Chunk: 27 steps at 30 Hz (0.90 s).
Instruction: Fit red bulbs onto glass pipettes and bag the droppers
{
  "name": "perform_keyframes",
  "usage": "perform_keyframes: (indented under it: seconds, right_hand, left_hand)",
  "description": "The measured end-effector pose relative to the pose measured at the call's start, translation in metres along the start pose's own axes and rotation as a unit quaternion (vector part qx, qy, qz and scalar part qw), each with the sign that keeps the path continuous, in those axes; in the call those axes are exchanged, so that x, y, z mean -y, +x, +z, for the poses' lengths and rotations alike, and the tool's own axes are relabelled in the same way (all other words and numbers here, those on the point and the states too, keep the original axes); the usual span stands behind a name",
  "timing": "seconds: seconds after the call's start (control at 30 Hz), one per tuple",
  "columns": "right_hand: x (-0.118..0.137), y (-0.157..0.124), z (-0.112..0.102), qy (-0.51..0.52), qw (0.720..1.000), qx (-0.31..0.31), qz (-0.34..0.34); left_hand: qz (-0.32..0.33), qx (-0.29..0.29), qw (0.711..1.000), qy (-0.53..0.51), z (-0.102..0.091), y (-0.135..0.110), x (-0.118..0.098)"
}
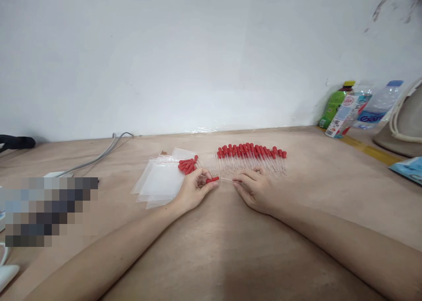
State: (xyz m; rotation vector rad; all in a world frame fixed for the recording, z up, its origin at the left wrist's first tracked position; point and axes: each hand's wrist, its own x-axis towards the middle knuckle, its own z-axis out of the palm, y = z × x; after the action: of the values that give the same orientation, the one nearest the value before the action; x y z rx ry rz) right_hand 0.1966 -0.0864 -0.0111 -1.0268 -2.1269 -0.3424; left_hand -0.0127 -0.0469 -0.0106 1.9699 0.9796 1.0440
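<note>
Between its thumb and fingers, my left hand (198, 187) pinches a red rubber bulb (212, 179), its end facing right. My right hand (255, 189) is closed on a thin clear glass tube (227, 179) that points left at the bulb; a small gap seems to lie between the two. Just beyond the hands, a row of droppers (250, 150) with red bulbs and clear tubes lies side by side. A small pile of loose red bulbs (187, 165) rests beyond my left hand, on the clear plastic bags (158, 180).
Grey cables (105, 152) run along the left by the wall. At the back right stand a green bottle (334, 105), a patterned bottle (349, 114), a clear water bottle (379, 107) and a beige bag-like object (404, 120). A blue packet (409, 169) lies at the right edge.
</note>
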Motion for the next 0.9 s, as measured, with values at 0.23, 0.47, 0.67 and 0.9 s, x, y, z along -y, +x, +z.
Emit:
perform_keyframes:
  seconds: [0.23,0.47,0.67,0.9]
  right_hand:
    - [-0.0029,-0.002,0.0026,0.006,1.0,0.005,0.0]
    - [-0.0024,-0.0011,0.0,0.027,0.999,0.03,-0.026]
    - [-0.0047,-0.0009,0.0007,0.061,0.996,0.053,-0.045]
    - [-0.0095,-0.0004,0.0024,0.07,0.994,0.049,-0.067]
  left_hand:
    - [0.093,-0.024,0.987,0.127,-0.0037,-0.0001,-0.0053]
    - [0.101,-0.003,0.984,0.148,-0.003,-0.0017,-0.0053]
    - [0.13,-0.001,0.98,0.152,-0.0037,-0.0052,-0.0093]
    - [0.164,0.039,0.973,0.156,-0.0051,-0.0075,-0.0103]
